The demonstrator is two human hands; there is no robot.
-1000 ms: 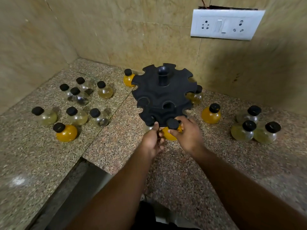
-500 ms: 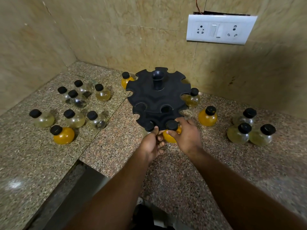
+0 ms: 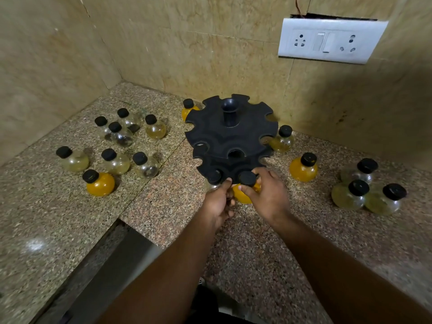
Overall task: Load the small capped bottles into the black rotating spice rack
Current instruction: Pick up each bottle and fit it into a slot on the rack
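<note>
The black two-tier spice rack [image 3: 217, 136] stands on the granite counter near the wall corner. At the front slot of its lower tier, my right hand [image 3: 268, 195] grips an orange bottle [image 3: 243, 196] with a black cap, and the neck sits at the slot's mouth. My left hand [image 3: 217, 202] pinches the lower tier's rim just left of that slot, thumb on top. Another capped bottle [image 3: 214, 176] hangs in the neighbouring lower slot, its body mostly hidden. The upper tier's slots that I can see hold nothing.
Several loose bottles stand left of the rack, among them an orange one [image 3: 100, 183]. Three pale ones cluster at the right [image 3: 350, 195], and an orange one [image 3: 303, 168] stands nearer the rack. The counter edge drops off at lower left [image 3: 105, 265]. A socket plate [image 3: 332, 40] is on the wall.
My right hand has moved the orange bottle slightly in toward the lower tier's front slot. My left hand stays on the rim. The view has shifted a little.
</note>
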